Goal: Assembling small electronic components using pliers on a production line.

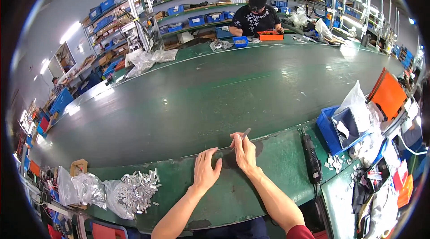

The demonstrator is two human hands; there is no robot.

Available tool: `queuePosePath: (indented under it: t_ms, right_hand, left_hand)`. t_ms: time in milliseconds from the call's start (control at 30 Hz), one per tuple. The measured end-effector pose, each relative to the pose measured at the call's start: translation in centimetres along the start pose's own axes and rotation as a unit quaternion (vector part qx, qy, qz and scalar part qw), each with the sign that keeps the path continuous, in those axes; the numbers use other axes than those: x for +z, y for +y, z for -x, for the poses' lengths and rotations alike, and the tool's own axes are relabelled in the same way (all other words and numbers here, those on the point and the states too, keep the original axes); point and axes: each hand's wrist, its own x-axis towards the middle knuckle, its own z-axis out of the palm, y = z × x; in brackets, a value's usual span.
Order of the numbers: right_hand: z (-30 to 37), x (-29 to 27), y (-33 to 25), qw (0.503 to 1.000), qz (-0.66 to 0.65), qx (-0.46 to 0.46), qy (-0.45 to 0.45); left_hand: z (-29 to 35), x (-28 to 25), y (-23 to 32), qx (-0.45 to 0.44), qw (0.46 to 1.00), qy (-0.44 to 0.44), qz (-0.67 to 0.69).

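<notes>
My right hand [244, 153] is closed round a short grey stick-like piece [246, 133], whose end sticks up past the fingers. Whether it is metal or a pen-like thing, I cannot tell. Just left of it, my left hand [207, 167] is empty, fingers stretched out and thumb apart, by the far edge of the green bench [179, 198]. Left of that hand lies a heap of small silvery metal pieces [139, 189], partly spilling from a clear plastic bag [117, 198]. On the right, a black electric screwdriver [311, 156] lies with its tip pointing away from me.
Beyond the bench runs a wide dark green belt [215, 104]. At the right stand a blue bin [329, 127] with white plastic, several small pale pieces [333, 163] and an orange panel [388, 93]. Across the belt, a person [255, 19] works at an orange tray [271, 36].
</notes>
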Motion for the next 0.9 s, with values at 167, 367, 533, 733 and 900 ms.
queuePosePath:
  t_ms: [167, 367, 533, 733, 900]
  right_hand:
    - [0.1, 0.7, 0.4, 0.999, 0.000, -0.037, -0.007]
    - [0.2, 1.1, 0.7, 0.999, 0.033, -0.016, -0.035]
    - [0.3, 1.4, 0.6, 0.999, 0.043, 0.000, -0.026]
    - [0.2, 1.0, 0.7, 0.994, 0.093, 0.018, -0.053]
    - [0.1, 1.1, 0.8, 0.995, 0.090, 0.015, -0.044]
  left_hand:
    - [1.2, -1.1, -1.1, -0.056, 0.994, -0.029, 0.084]
    - [1.1, -1.7, -1.3, -0.074, 0.990, -0.030, 0.115]
    - [1.2, -2.1, -1.6, -0.057, 0.991, -0.037, 0.118]
    - [1.2, -2.1, -1.4, -0.063, 0.990, -0.045, 0.121]
    - [1.1, -2.2, -1.5, -0.065, 0.989, -0.051, 0.123]
